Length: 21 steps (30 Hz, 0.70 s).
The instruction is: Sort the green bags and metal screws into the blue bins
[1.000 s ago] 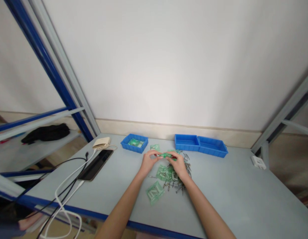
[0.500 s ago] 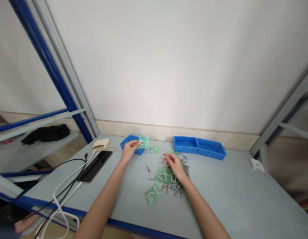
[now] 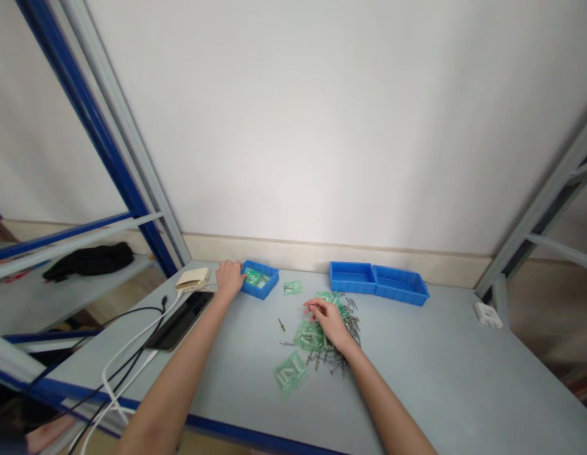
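My left hand [image 3: 229,278] grips the left edge of a small blue bin [image 3: 267,292], its thumb over the rim. Green plastic packets [image 3: 256,278] lie inside that bin. My right hand [image 3: 330,321] hovers at a pile of loose pop rivets [image 3: 350,325] and green packets, fingers curled together; what they hold, if anything, I cannot make out. Under and beside that hand is a green packet [image 3: 308,336]. Nearer me lies another packet [image 3: 291,373] with pale cylindrical pieces in it. A small packet [image 3: 292,288] rests right of the bin, and a single rivet [image 3: 282,325] lies apart.
Two joined blue bins [image 3: 352,287] stand at the back right against the wall. On the left are a phone [image 3: 179,321], a cream-coloured box [image 3: 193,279] and white and black cables [image 3: 132,338]. A white adapter [image 3: 488,315] sits at the far right.
My left hand has let go of a green packet, which is no longer in it, and moved left onto the bin's edge. My right hand's fingers have drawn closer together.
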Available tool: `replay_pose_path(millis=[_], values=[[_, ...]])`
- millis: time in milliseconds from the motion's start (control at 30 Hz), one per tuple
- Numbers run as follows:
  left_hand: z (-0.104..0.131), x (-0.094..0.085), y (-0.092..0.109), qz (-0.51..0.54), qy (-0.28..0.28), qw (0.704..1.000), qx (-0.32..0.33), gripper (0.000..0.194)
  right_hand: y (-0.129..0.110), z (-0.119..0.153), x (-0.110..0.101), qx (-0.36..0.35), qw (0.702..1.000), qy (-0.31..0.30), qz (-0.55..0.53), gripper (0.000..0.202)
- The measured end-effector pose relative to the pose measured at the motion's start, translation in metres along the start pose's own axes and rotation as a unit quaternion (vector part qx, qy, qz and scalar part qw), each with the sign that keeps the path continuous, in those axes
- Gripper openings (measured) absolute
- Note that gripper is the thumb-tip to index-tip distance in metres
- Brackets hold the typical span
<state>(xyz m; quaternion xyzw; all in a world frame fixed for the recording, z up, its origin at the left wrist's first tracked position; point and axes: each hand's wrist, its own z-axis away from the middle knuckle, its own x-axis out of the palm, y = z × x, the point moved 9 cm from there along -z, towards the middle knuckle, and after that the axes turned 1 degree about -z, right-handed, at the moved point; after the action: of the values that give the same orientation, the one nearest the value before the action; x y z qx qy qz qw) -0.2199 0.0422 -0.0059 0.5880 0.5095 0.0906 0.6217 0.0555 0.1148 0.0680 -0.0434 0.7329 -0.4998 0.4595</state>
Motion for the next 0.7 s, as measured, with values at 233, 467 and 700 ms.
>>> replay_pose_path(millis=[233, 467, 700], values=[[0.051, 0.054, 0.111, -0.126, -0.049, 0.94, 0.313, 0.019, -0.003, 0.001, 0.003, -0.007, 0.999, -0.006, 0.053, 0.023], [0.061, 0.118, 0.107, -0.1, -0.135, 0.956, 0.242, 0.023, -0.007, 0.003, 0.002, -0.014, 0.997, -0.009, 0.069, 0.023], [0.063, 0.101, 0.106, 0.032, -0.132, 0.965, 0.225, 0.024, -0.011, 0.002, -0.006, -0.033, 0.995, 0.033, 0.085, 0.022]])
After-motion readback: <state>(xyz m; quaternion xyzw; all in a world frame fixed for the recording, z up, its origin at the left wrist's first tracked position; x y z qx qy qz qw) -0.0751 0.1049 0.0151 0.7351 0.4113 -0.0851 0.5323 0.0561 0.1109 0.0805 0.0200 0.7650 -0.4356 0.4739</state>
